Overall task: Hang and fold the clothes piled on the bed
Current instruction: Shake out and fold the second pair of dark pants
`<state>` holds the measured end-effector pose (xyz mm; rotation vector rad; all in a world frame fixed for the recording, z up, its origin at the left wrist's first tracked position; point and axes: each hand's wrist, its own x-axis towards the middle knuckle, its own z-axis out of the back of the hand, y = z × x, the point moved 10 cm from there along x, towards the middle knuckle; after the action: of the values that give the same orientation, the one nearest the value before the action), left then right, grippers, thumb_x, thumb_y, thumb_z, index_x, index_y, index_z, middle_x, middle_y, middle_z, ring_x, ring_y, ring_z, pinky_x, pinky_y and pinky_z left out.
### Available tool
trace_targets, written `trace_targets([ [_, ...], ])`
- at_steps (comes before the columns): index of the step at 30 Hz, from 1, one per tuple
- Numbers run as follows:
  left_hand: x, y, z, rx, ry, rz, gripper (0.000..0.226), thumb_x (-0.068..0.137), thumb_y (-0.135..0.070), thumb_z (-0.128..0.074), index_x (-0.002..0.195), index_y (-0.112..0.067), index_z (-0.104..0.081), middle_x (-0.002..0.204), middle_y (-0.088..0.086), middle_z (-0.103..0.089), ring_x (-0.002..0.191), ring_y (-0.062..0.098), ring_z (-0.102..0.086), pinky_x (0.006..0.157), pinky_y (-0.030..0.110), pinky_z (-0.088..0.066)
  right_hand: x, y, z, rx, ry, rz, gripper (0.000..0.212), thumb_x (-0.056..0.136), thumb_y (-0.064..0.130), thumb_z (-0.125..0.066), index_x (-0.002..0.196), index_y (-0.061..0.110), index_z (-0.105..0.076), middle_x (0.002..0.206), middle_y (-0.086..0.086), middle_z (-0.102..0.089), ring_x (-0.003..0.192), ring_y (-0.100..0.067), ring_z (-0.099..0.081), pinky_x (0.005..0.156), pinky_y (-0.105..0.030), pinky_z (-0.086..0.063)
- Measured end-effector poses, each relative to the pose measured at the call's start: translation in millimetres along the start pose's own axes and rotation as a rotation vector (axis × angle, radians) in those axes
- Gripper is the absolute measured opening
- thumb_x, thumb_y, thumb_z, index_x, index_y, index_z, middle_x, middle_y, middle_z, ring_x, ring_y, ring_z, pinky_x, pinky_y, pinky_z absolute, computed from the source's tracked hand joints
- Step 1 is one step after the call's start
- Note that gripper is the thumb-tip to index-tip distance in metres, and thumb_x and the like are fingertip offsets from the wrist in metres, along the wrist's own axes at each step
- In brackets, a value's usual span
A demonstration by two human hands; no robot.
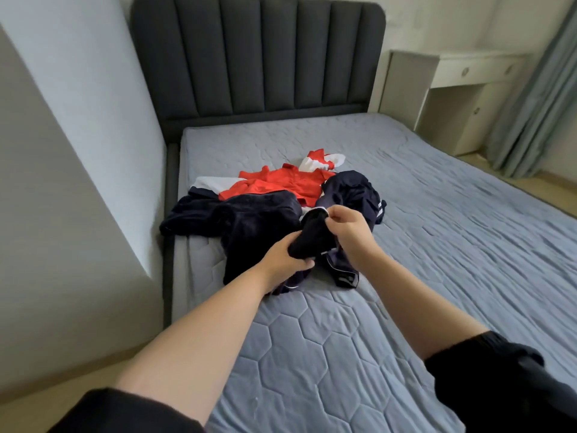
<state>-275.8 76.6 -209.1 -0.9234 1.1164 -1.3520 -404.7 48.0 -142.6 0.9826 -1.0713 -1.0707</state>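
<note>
A pile of clothes lies on the left half of the bed (437, 232). It holds a red and white garment (281, 182), a dark fuzzy navy garment (249, 220) and navy sports clothes with white stripes (352, 189). A small black garment (309, 237) is lifted just above the pile's near edge. My left hand (281, 257) grips its lower end and my right hand (349, 226) pinches its upper end. More navy fabric with white piping (340, 271) lies under both hands.
A dark grey padded headboard (259, 54) stands at the far end. A white wall (78, 151) runs close along the bed's left side. A white desk with drawers (468, 76) and a grey-blue curtain (537, 98) stand at the far right. The near and right parts of the quilted blue-grey sheet are bare.
</note>
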Motion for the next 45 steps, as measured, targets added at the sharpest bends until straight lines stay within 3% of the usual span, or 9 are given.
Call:
trace_targets([
  [3,-18.6,-21.2,18.3,0.003,-0.176,-0.031,0.011,0.089,-0.003,-0.059,0.081,-0.008,-0.062,0.074,0.006,-0.052,0.074,0.016,-0.045,0.064,0.026,-0.037,-10.6,31.9,7.4,-0.075,-0.09,0.084,0.03,0.085,-0.003,-0.051,0.065,0.019,-0.056,0.064,0.001,-0.054,0.061,-0.004,-0.049,0.059,-0.019,-0.04],
  [6,-37.9,-38.3,33.6,-0.07,-0.271,-0.024,0.024,0.091,-0.004,-0.054,0.083,-0.022,-0.067,0.085,0.003,-0.064,0.08,0.016,-0.056,0.077,0.031,-0.046,-21.9,41.4,10.5,-0.146,-0.144,0.079,0.027,0.086,-0.005,-0.048,0.077,0.017,-0.061,0.074,-0.001,-0.058,0.064,0.002,-0.052,0.059,-0.015,-0.039],
  [10,-71.9,-55.1,50.0,-0.37,-0.279,0.003,0.033,0.094,0.005,-0.044,0.084,-0.018,-0.065,0.082,0.002,-0.067,0.086,0.02,-0.061,0.077,0.03,-0.049,-36.1,6.7,-22.1,-0.519,0.137,-0.021,0.067,0.082,-0.005,-0.049,0.144,0.019,-0.035,0.141,-0.014,-0.037,0.126,-0.027,-0.039,0.099,-0.027,-0.034],
  [15,-121.1,-61.9,78.4,-0.661,-0.243,0.051,0.024,0.097,-0.004,-0.042,0.095,-0.011,-0.064,0.089,0.008,-0.068,0.086,0.021,-0.063,0.077,0.032,-0.049,-61.8,-20.9,-51.4,-0.849,0.201,-0.041,0.079,0.075,0.014,-0.068,0.145,0.029,-0.033,0.146,-0.005,-0.035,0.134,-0.033,-0.033,0.109,-0.039,-0.03],
  [19,-158.4,-55.5,124.4,-0.724,-0.473,0.103,0.017,0.097,-0.008,-0.047,0.094,-0.007,-0.063,0.085,0.01,-0.067,0.08,0.022,-0.062,0.07,0.032,-0.048,-68.3,-10.9,-49.0,-0.674,0.065,-0.053,0.018,0.086,0.012,-0.062,0.102,0.008,-0.07,0.108,-0.016,-0.067,0.102,-0.03,-0.06,0.082,-0.032,-0.044],
  [23,-184.3,-52.0,168.8,-0.455,-0.705,0.124,0.027,0.092,-0.007,-0.055,0.118,-0.006,-0.058,0.107,0.014,-0.064,0.095,0.029,-0.061,0.086,0.036,-0.05,-72.2,37.1,-57.3,-0.566,0.004,-0.001,0.02,0.089,0.008,-0.055,0.088,-0.004,-0.07,0.085,-0.019,-0.068,0.079,-0.027,-0.057,0.071,-0.036,-0.044],
  [32,-180.6,-87.0,122.6,0.246,-0.135,-0.117,0.086,0.074,-0.02,-0.081,0.144,-0.025,-0.031,0.136,-0.005,-0.049,0.125,0.011,-0.045,0.103,0.029,-0.04,-92.4,168.0,-91.4,-0.058,0.037,0.082,0.026,0.093,0.009,-0.049,0.075,0.015,-0.067,0.067,-0.003,-0.062,0.063,-0.012,-0.059,0.056,-0.018,-0.05],
  [42,-176.5,-81.7,123.2,-0.44,-0.321,-0.116,0.015,0.087,0.0,-0.063,0.098,-0.01,-0.063,0.09,0.01,-0.069,0.084,0.024,-0.065,0.081,0.035,-0.053,-100.8,165.9,-128.1,0.453,0.386,-0.05,0.022,0.098,0.003,-0.045,0.09,0.005,-0.065,0.065,-0.004,-0.062,0.055,-0.01,-0.06,0.053,-0.019,-0.05],
  [45,-176.8,-73.4,123.6,-0.525,-0.411,-0.052,0.013,0.085,0.001,-0.062,0.084,-0.012,-0.063,0.071,0.006,-0.069,0.071,0.023,-0.064,0.07,0.033,-0.051,-87.4,137.7,-109.8,0.473,0.355,-0.068,0.037,0.088,-0.015,-0.032,0.104,0.001,-0.061,0.093,-0.012,-0.069,0.089,-0.023,-0.068,0.07,-0.025,-0.056],
])
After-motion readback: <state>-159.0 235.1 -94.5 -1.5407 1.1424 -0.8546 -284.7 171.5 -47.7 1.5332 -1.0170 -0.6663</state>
